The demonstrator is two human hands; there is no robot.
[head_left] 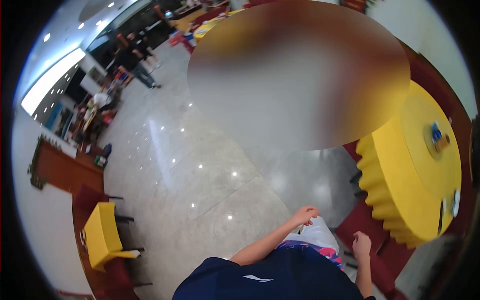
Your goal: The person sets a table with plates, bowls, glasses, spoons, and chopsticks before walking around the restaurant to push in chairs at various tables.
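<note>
My left hand [306, 216] is held in front of my waist, its fingers curled in and nothing visible in them. It hangs above my white trousers [322, 234]. To the right, my right hand [362, 245] is low at my side with its back toward me, and its fingers are mostly hidden. Just beyond that hand, a dark red chair [372, 227] overlaps it in this view. I wear a navy top [270, 277] with a small white logo, and a pink and blue patterned cloth shows below its hem.
A round table with a yellow cloth [385, 165] stands close on my right, small items on its turntable. Another yellow-covered table [104, 230] is at left by red chairs. Grey tiled floor [200, 150] stretches ahead. Two people [132, 60] stand far off. A large blur hides the upper middle.
</note>
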